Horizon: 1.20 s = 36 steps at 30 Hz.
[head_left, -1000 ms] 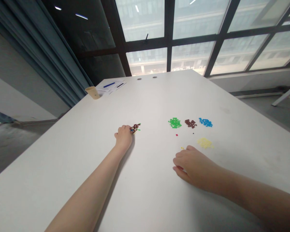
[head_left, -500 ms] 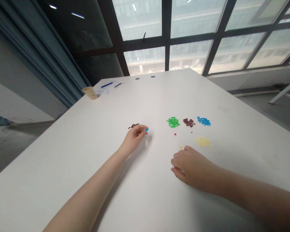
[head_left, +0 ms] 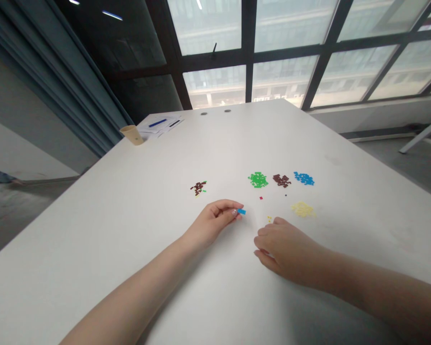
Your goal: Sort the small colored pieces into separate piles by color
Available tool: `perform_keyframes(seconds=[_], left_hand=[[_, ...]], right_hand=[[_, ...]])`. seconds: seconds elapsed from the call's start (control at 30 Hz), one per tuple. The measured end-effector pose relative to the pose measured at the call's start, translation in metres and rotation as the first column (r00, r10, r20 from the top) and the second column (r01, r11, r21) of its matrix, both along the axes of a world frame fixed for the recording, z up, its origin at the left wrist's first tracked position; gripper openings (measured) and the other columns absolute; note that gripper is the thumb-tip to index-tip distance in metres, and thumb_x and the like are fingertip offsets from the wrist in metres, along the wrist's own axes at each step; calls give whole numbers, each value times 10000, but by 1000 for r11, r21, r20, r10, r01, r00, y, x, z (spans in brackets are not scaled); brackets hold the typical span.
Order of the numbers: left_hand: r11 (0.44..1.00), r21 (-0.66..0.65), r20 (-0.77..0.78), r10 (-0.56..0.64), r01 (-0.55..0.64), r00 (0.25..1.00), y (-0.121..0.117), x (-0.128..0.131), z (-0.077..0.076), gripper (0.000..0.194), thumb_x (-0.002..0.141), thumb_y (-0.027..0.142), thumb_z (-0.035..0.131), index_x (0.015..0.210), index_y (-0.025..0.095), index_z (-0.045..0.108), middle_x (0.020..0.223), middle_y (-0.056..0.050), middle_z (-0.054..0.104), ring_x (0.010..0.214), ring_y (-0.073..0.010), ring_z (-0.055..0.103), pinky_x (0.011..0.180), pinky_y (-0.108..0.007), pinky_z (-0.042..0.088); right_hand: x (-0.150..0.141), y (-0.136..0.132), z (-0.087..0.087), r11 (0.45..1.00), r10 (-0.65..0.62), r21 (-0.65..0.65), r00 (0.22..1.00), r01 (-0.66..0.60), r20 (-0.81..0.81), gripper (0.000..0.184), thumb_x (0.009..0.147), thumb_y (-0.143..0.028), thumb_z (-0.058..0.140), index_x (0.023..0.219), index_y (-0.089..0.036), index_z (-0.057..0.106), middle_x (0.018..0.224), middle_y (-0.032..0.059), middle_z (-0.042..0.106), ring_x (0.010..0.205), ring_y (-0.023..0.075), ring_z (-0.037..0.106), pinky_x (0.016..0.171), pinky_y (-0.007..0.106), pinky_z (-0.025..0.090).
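My left hand (head_left: pixel 210 224): one blue piece (head_left: pixel 242 211), pinched. Right hand (head_left: pixel 289 247): curled, contents unclear. From left hand: single-colour piles (head_left: pixel 282 180) grouped, two o'clock; mixed pile (head_left: pixel 198 187) unsorted, eleven o'clock.

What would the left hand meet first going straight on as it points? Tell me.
Likely the small red piece, though the left hand, pinching a blue piece, may pass above it; height unclear.

Pale daylight from washed-out windows (head_left: pixel 211 26), bright tabletop (head_left: pixel 215 148), soft shadows beside the forearms (head_left: pixel 138 282), light strips (head_left: pixel 112 15) glinting in a dark pane (head_left: pixel 129 38), wide-angle stretching toward the edges, small pieces (head_left: pixel 257 180) slightly soft
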<state>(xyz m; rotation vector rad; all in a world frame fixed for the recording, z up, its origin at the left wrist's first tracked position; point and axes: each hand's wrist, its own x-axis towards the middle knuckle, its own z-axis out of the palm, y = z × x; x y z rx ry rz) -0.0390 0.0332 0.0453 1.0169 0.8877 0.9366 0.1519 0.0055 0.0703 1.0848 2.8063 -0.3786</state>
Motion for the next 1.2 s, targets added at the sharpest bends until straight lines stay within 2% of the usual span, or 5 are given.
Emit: perform_keyframes(seconds=[0.4, 0.57, 0.73, 1.0, 1.2], left_hand=[[1000, -18, -1, -9, 9, 1000, -2, 2, -1, 181, 678, 260, 673, 835, 173, 665, 751, -13, 637, 699, -83, 562, 733, -221, 428], [999, -11, 6, -43, 43, 999, -2, 3, 0, 148, 703, 249, 652, 832, 176, 661, 761, -10, 632, 708, -83, 557, 733, -219, 414], [995, -4, 34, -100, 100, 994, -5, 5, -1, 122, 725, 247, 634, 821, 172, 643, 735, 0, 611, 700, -77, 545, 719, -215, 409], [991, -11, -7, -130, 130, 991, -9, 11, -9, 122, 739, 260, 612, 797, 156, 585, 726, -5, 584, 716, -90, 537, 752, -241, 404], [953, 276, -427, 6, 123, 904, -8, 14, -20, 112, 788, 241, 503, 836, 167, 571, 810, -42, 581, 776, -136, 532, 714, -256, 411]], right_hand=[[2, 1, -1, 997, -21, 77, 997, 27, -68, 214, 814, -254, 446, 643, -177, 550, 662, 24, 592, 652, 159, 533, 661, 311, 305], [2, 6, 0, 940, -189, 181, 884, 288, -428, 184, 828, -309, 468, 759, -183, 583, 695, 18, 575, 679, 147, 512, 642, 278, 329], [2, 10, -5, 916, -91, 249, 768, 314, -634, 140, 819, -285, 503, 833, -193, 608, 652, -1, 550, 645, 124, 487, 661, 265, 349], [0, 15, -10, 952, -130, 155, 810, 263, -572, 149, 825, -229, 478, 806, -188, 621, 696, 18, 578, 705, 131, 511, 698, 263, 362], [12, 34, -10, 954, -291, -10, 921, 299, -259, 215, 849, -191, 411, 836, -179, 625, 810, 40, 607, 786, 141, 536, 711, 251, 367]])
